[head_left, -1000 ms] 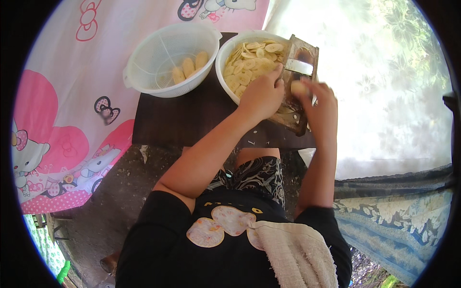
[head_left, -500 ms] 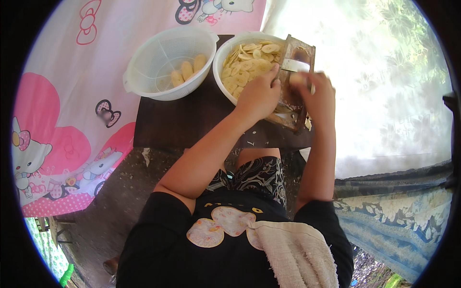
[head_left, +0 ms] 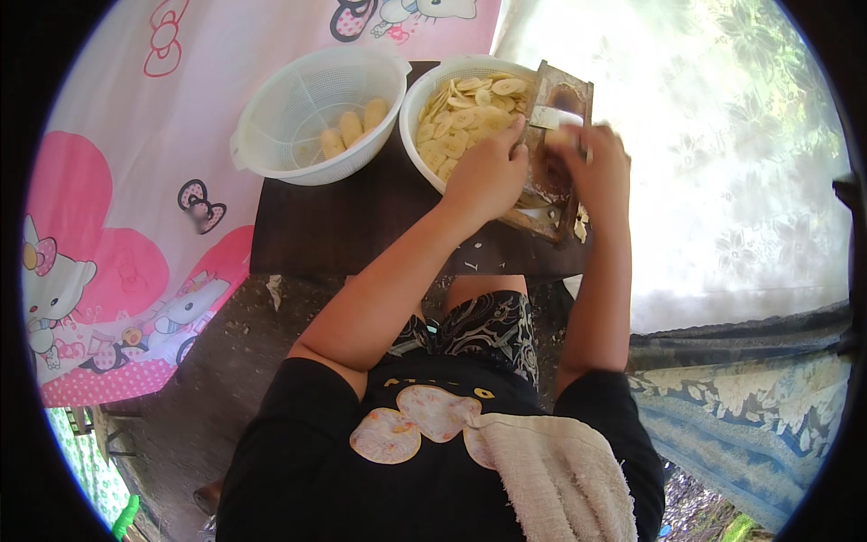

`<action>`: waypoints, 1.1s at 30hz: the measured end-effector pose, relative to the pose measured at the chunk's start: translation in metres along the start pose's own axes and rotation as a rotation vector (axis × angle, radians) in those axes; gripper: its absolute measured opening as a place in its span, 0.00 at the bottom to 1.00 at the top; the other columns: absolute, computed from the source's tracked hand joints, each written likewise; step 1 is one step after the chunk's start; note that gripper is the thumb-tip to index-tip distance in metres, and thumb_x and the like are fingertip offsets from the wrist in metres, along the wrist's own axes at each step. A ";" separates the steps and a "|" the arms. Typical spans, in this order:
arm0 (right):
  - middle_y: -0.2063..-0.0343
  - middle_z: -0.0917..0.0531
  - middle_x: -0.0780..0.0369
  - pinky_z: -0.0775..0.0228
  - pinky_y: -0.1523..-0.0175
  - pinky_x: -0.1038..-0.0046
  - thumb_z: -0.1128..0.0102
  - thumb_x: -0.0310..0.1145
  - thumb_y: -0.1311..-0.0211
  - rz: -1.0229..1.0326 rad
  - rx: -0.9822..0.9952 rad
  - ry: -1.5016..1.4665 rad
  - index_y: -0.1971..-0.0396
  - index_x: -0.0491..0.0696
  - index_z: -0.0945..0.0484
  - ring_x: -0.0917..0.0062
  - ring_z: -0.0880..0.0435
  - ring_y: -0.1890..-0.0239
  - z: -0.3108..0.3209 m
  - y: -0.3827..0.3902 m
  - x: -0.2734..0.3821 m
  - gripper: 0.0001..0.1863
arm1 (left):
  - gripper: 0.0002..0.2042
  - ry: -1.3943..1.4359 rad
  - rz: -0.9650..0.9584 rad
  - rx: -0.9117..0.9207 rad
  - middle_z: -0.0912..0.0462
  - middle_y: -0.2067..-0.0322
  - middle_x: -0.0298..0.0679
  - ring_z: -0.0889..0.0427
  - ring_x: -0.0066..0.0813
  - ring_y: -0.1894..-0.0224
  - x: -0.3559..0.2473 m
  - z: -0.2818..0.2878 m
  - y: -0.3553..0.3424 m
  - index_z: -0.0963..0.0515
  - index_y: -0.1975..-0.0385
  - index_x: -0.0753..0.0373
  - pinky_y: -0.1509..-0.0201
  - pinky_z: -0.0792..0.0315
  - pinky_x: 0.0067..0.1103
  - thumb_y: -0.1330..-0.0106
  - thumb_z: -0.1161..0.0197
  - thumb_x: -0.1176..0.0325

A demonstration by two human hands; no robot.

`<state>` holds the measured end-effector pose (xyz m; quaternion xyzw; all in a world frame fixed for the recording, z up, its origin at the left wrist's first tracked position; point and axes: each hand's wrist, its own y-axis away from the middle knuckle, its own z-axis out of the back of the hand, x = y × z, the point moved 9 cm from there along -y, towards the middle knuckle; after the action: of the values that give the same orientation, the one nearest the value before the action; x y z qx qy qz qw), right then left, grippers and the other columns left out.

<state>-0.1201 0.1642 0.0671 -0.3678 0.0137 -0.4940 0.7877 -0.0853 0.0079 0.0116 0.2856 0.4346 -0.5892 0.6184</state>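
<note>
A wooden slicer (head_left: pixel 566 98) with a pale metal blade plate leans at a slant across the right side of a white tub (head_left: pixel 410 122). My left hand (head_left: pixel 488 176) grips the slicer's left edge, thumb up along the frame. Against the slicer's face, just below the blade, my right hand (head_left: pixel 605 167) presses a peeled banana (head_left: pixel 562 144), mostly covered by the fingers and slightly blurred. Thin banana slices (head_left: pixel 465 122) fill the tub beside my left hand. To the left, several whole peeled bananas (head_left: pixel 350 128) lie in a white colander (head_left: pixel 271 99).
Both containers stand on a dark low table (head_left: pixel 316 230) with small scraps near its front edge. A pink printed sheet (head_left: pixel 108 208) hangs at the left, a white curtain (head_left: pixel 713 208) at the right. A beige towel (head_left: pixel 560 470) lies over my lap side.
My right hand has slid a little up the slicer toward the blade, with the banana under its fingers. My left hand keeps its grip on the frame.
</note>
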 end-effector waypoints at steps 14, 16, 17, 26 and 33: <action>0.65 0.19 0.60 0.29 0.49 0.66 0.32 0.39 0.48 -0.049 0.090 -0.039 0.59 0.53 0.15 0.66 0.21 0.57 -0.006 -0.020 -0.006 0.16 | 0.23 -0.003 -0.035 -0.017 0.21 0.52 0.57 0.21 0.48 0.49 -0.003 0.002 0.003 0.32 0.36 0.58 0.43 0.31 0.31 0.31 0.49 0.62; 0.64 0.20 0.60 0.32 0.47 0.64 0.31 0.38 0.49 -0.028 0.100 -0.047 0.59 0.54 0.15 0.65 0.22 0.55 0.005 0.019 0.011 0.16 | 0.23 0.002 -0.028 -0.018 0.21 0.52 0.57 0.21 0.48 0.49 0.002 0.001 0.003 0.32 0.36 0.58 0.43 0.31 0.31 0.31 0.49 0.62; 0.64 0.20 0.60 0.34 0.46 0.63 0.31 0.39 0.49 -0.019 0.097 -0.056 0.59 0.54 0.15 0.65 0.23 0.54 0.006 0.030 0.015 0.16 | 0.23 0.001 -0.023 -0.017 0.21 0.52 0.57 0.21 0.48 0.49 0.005 0.000 0.002 0.32 0.36 0.58 0.43 0.31 0.31 0.31 0.49 0.63; 0.61 0.20 0.56 0.38 0.42 0.59 0.34 0.48 0.48 -0.128 0.000 0.030 0.59 0.55 0.14 0.61 0.24 0.50 -0.027 -0.071 -0.048 0.18 | 0.23 -0.034 -0.044 -0.011 0.21 0.52 0.57 0.22 0.51 0.50 -0.001 0.002 0.003 0.32 0.36 0.57 0.44 0.31 0.35 0.31 0.51 0.62; 0.57 0.20 0.55 0.33 0.42 0.60 0.30 0.39 0.52 -0.004 0.060 -0.094 0.61 0.54 0.13 0.59 0.25 0.48 0.002 0.028 0.006 0.16 | 0.24 -0.039 -0.084 -0.087 0.20 0.57 0.57 0.21 0.53 0.52 0.000 0.005 0.005 0.33 0.36 0.56 0.46 0.29 0.39 0.32 0.53 0.60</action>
<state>-0.0949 0.1676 0.0538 -0.3670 -0.0389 -0.4781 0.7971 -0.0791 0.0043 0.0126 0.2284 0.4593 -0.6006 0.6133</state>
